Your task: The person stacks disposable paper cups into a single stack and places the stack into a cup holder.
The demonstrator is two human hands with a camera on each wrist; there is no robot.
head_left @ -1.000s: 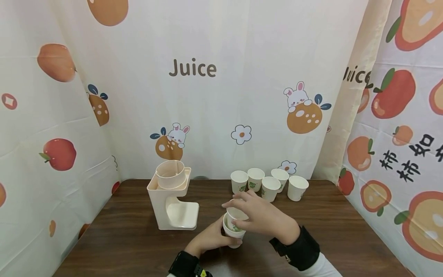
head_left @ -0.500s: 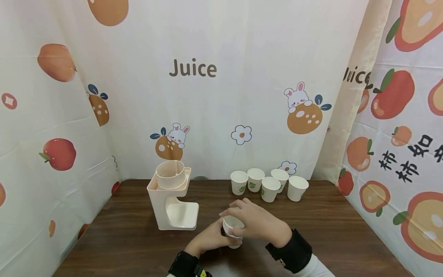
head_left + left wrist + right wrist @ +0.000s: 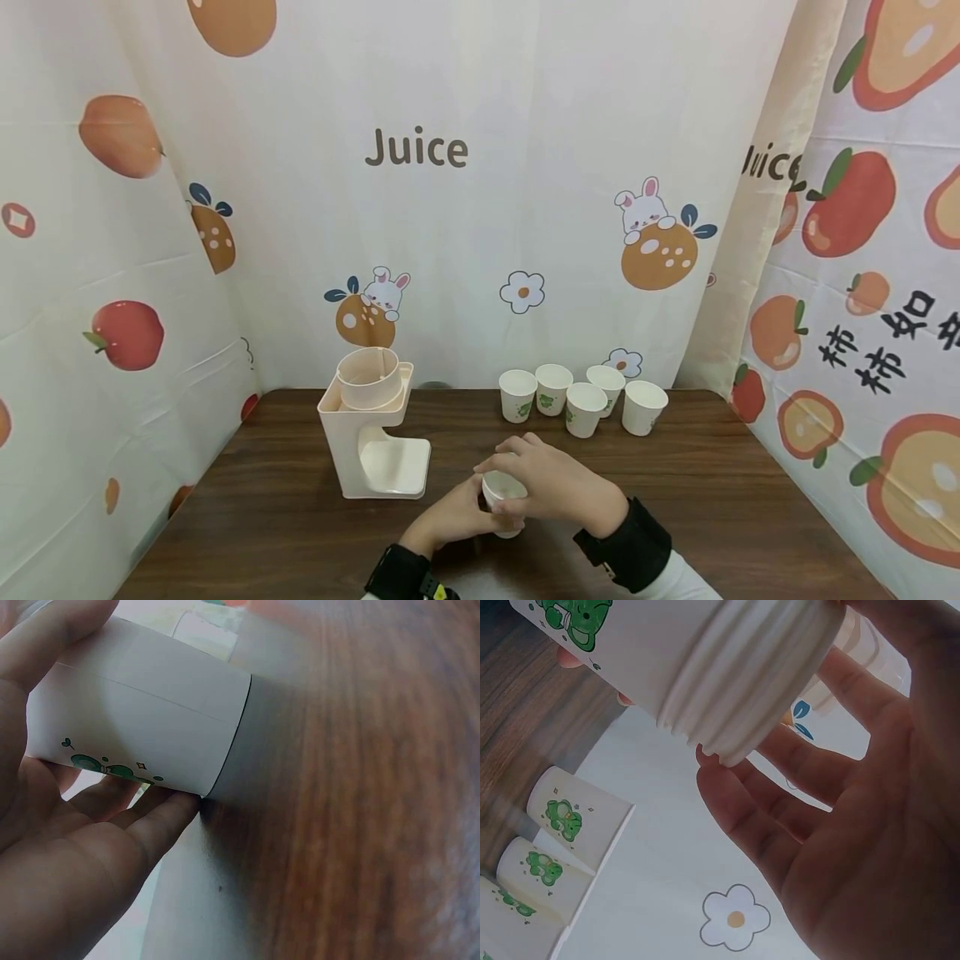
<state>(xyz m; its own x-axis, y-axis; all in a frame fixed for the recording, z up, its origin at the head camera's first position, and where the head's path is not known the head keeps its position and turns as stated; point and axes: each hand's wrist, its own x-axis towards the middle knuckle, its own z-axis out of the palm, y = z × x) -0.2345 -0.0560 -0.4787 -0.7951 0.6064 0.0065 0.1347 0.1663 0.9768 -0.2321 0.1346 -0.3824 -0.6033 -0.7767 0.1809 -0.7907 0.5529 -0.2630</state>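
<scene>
A stack of nested white paper cups (image 3: 501,486) stands near the front middle of the table, with several rims (image 3: 742,679) packed close together in the right wrist view. My left hand (image 3: 456,517) grips the stack low down, thumb on one side and fingers on the other. In the left wrist view the outermost cup (image 3: 142,705) has a green cartoon print, and its base meets the wood. From above, my right hand (image 3: 558,483) holds the stack by its rims between thumb and fingers. The right palm partly hides the top cup in the head view.
Several single paper cups (image 3: 585,408) stand upright in a group at the back right. To the left is a cream-coloured juicer-like stand (image 3: 352,450) with a round cup on top and a low tray. A printed curtain (image 3: 480,233) hangs behind the brown wooden table (image 3: 262,500).
My right hand has come down, and the cup it held raised out of the stack now sits nested inside. The left hand has stayed in place around the stack.
</scene>
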